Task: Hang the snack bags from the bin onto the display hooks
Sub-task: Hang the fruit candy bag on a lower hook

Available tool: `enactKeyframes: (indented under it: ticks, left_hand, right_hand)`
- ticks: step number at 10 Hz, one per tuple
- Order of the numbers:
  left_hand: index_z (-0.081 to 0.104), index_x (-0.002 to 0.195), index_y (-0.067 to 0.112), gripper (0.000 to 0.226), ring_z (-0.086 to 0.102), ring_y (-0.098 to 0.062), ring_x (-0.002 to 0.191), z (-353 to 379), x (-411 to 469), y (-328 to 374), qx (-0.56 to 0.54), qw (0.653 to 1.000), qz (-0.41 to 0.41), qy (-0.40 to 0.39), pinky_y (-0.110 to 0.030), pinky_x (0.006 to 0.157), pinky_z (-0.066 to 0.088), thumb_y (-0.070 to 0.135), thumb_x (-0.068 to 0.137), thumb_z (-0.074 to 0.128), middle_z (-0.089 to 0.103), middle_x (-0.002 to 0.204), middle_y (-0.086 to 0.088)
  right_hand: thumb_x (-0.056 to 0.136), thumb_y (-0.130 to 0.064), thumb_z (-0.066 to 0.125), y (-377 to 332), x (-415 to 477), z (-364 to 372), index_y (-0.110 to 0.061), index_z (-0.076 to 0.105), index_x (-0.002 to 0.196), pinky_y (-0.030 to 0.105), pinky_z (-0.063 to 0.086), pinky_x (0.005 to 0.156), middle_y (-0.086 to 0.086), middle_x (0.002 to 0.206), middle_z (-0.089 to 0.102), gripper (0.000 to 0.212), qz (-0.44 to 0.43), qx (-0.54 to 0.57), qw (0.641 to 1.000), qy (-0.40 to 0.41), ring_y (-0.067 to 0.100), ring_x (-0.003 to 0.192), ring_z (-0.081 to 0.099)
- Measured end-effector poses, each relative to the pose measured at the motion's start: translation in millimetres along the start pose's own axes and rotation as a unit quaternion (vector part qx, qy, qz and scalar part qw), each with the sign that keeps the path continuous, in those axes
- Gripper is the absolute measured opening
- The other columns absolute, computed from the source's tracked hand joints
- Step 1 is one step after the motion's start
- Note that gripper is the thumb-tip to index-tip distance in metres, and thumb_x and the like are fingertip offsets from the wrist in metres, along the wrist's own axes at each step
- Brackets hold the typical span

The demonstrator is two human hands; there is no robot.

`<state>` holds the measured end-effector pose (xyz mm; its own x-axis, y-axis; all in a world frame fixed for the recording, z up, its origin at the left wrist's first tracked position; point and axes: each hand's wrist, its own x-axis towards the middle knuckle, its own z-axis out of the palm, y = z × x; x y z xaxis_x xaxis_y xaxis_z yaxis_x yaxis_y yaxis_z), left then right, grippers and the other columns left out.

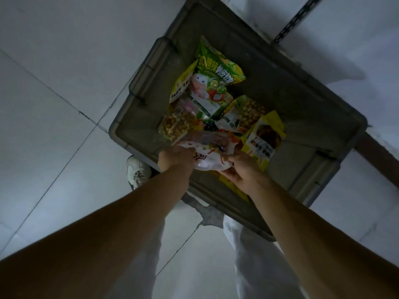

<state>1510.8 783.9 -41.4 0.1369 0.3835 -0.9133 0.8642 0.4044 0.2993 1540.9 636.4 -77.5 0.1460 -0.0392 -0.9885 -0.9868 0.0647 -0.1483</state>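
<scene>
Dim lighting; view is straight down over the bin.

Grey plastic bin (138,83) stands on a pale tiled floor (64,61), set at an angle to the tile joints. A loose pile of snack bags lies inside it, mostly towards its left and middle.

Left hand (176,157) is at the near side of the pile, fingers curled over the left edge of a white snack bag (207,164). Right hand (241,169) grips the right edge of the same bag, fingers wrapped round it; the exact lie of the fingertips cannot be told, as they are hidden under the packet. The white bag sits between the two hands, low over the near part of the bin and touching the bags behind it.

Other contents:
- Green bag (218,76) on top of the pile, far side.
- Yellow bag (183,83) partly under it, to the left.
- Clear bag of round snacks (177,126) left of centre; a second such bag (250,113) to the right.
- Second yellow bag (265,139) just beside the right hand, tilted.

A white shoe (138,171) stands on the floor against the bin's near left wall. White trousers (254,255) show below the arms. A dark slotted metal upright (298,18) rises at the far right.
</scene>
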Motion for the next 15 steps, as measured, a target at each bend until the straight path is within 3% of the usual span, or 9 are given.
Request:
enactKeyframes:
  ticks: [2,3,4,5,6,8,11,13,15]
  left_hand:
    - [0.063,0.108,0.008,0.020,0.061,-0.032,0.101,-14,-6,1,0.239,0.949,0.133,0.159,-0.041,0.088,0.053,0.017,0.093,0.052,0.065,0.112,-0.016]
    - [0.067,0.114,0.002,0.028,0.057,-0.027,0.090,-24,-6,16,0.235,0.958,0.135,0.088,-0.040,0.092,0.050,0.016,0.097,0.049,0.066,0.115,-0.020]
    - [0.062,0.123,0.001,0.032,0.049,-0.010,0.071,-28,-8,24,0.256,0.959,0.120,-0.002,-0.023,0.071,0.046,0.018,0.098,0.052,0.067,0.104,-0.009]
    - [0.065,0.108,0.008,0.022,0.046,-0.007,0.066,-24,31,18,0.220,0.972,0.058,-0.057,-0.021,0.066,0.041,0.024,0.094,0.057,0.056,0.083,-0.002]
    - [0.056,0.086,0.014,0.013,0.054,-0.016,0.074,-20,30,22,0.211,0.971,0.004,-0.109,-0.029,0.074,0.046,0.024,0.094,0.055,0.058,0.089,-0.009]
    - [0.056,0.120,0.003,0.027,0.067,-0.023,0.096,-20,21,24,0.138,0.960,-0.093,-0.224,-0.037,0.076,0.059,0.009,0.094,0.057,0.068,0.113,-0.014]
    - [0.054,0.131,0.012,0.051,0.064,-0.029,0.109,-49,-7,26,0.113,0.948,-0.065,-0.291,-0.045,0.098,0.049,0.000,0.083,0.063,0.068,0.117,-0.012]
    - [0.049,0.136,0.015,0.059,0.063,-0.030,0.109,-65,-48,41,0.131,0.937,-0.010,-0.323,-0.043,0.084,0.055,-0.010,0.084,0.060,0.063,0.126,-0.013]
    - [0.051,0.134,0.025,0.063,0.060,-0.033,0.111,-94,-113,69,0.213,0.909,0.024,-0.358,-0.047,0.089,0.053,-0.010,0.083,0.062,0.064,0.123,-0.008]
  right_hand:
    - [0.088,0.000,0.065,6,-16,-4,-0.010,0.058,0.128,0.030,0.060,0.060,0.017,0.115,0.068,0.042,0.009,0.023,1.000,-0.019,0.028,0.096,0.069]
    - [0.088,-0.001,0.066,5,-22,-14,-0.011,0.058,0.126,0.032,0.060,0.068,0.017,0.117,0.067,0.040,0.005,0.042,0.999,-0.024,0.029,0.101,0.068]
    - [0.089,-0.001,0.065,0,-26,-29,-0.011,0.059,0.126,0.034,0.062,0.075,0.015,0.115,0.068,0.039,-0.013,0.043,0.998,-0.047,0.026,0.100,0.069]
    - [0.091,0.001,0.060,-4,-31,-42,-0.011,0.062,0.119,0.032,0.062,0.075,0.013,0.112,0.070,0.031,-0.030,0.055,0.994,-0.092,0.023,0.097,0.070]
    - [0.093,0.001,0.057,-7,-36,-54,-0.012,0.064,0.113,0.031,0.062,0.070,0.011,0.107,0.072,0.025,-0.037,0.083,0.987,-0.129,0.022,0.096,0.071]
    - [0.089,0.001,0.059,-11,-45,-67,-0.008,0.057,0.132,0.036,0.061,0.082,0.017,0.127,0.065,0.044,-0.034,0.067,0.985,-0.155,0.029,0.112,0.065]
    - [0.089,-0.009,0.067,-31,-76,-67,-0.018,0.066,0.117,0.041,0.060,0.082,0.009,0.118,0.070,0.029,-0.067,-0.212,0.971,-0.089,0.029,0.110,0.067]
    - [0.087,-0.008,0.068,-17,-122,-46,-0.022,0.066,0.089,0.040,0.057,0.087,0.009,0.105,0.068,0.014,-0.155,-0.252,0.954,0.044,0.026,0.099,0.065]
    - [0.092,-0.016,0.066,27,-196,-34,-0.022,0.066,0.111,0.049,0.054,0.094,0.008,0.110,0.067,0.020,-0.146,-0.181,0.965,0.124,0.030,0.104,0.064]
